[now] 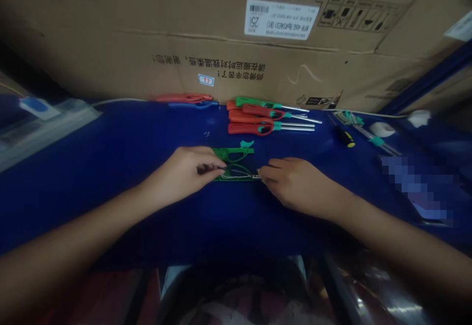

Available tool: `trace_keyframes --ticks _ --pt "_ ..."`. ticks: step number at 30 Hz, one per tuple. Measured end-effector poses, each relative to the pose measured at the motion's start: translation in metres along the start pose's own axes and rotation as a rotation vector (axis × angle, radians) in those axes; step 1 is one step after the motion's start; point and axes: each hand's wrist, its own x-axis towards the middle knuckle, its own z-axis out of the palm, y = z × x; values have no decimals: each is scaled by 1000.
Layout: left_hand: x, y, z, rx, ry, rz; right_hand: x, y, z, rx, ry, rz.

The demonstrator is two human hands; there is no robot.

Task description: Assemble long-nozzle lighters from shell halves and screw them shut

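Two green lighter shell halves lie in front of me, the far half partly behind my left hand and the near half between both hands. My left hand is closed in a pinch on thin wires that run across the near half's handle loop. On the right, my right hand has its fingers closed at a small metal end piece beside that half. Its fingertips hide part of the piece. A teal trigger piece lies just beyond the far half.
Several assembled lighters lie at the back, left of a yellow-and-black screwdriver. Red and blue shell parts rest against the cardboard. A white tape roll and a blurred-out flat object are at right.
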Motion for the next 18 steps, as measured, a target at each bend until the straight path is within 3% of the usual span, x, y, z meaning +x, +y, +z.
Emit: trace_keyframes --ticks 8,18 --pt "-8 13 16 -54 50 -11 0 -3 3 518 132 336" --pt "-12 19 16 5 116 78 4 -6 7 717 96 372"
